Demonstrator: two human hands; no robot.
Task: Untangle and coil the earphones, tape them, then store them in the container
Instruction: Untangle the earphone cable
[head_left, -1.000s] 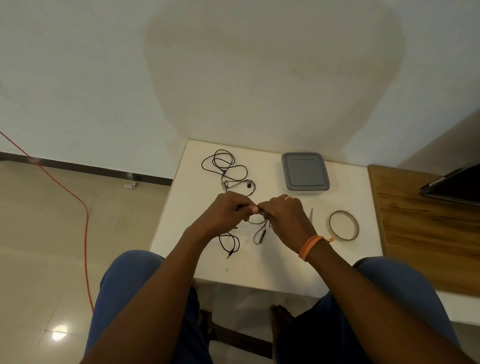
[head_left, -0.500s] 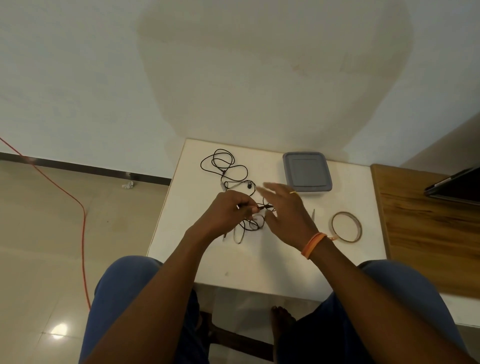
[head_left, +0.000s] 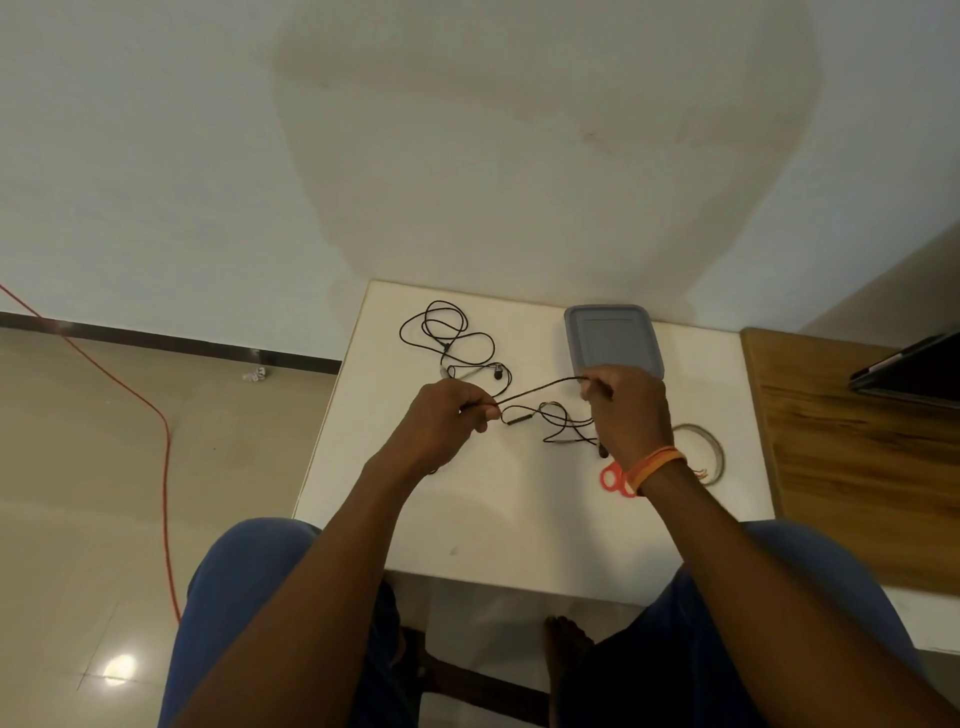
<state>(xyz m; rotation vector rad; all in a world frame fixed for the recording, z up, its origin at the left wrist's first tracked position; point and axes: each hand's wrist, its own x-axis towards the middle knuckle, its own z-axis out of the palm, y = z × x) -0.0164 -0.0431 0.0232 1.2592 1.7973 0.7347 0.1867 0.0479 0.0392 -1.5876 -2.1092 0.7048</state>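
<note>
Near the frame's center, the left hand (head_left: 447, 415) and right hand (head_left: 631, 410) each pinch a black earphone cable (head_left: 540, 387), fingers curled, a stretch of it pulled taut between them above the white table (head_left: 467, 519). Loose loops hang below the right hand. A second tangled earphone (head_left: 452, 338) lies beyond the left hand. The grey lidded container (head_left: 613, 332) sits beyond the right hand, tape roll (head_left: 714, 449) and red-handled scissors (head_left: 613, 478) beside the right wrist.

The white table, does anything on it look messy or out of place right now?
Only the cords. A second pair of earphones lies in loose tangled loops at the far left of the white table. The container, tape roll and scissors look orderly.
</note>
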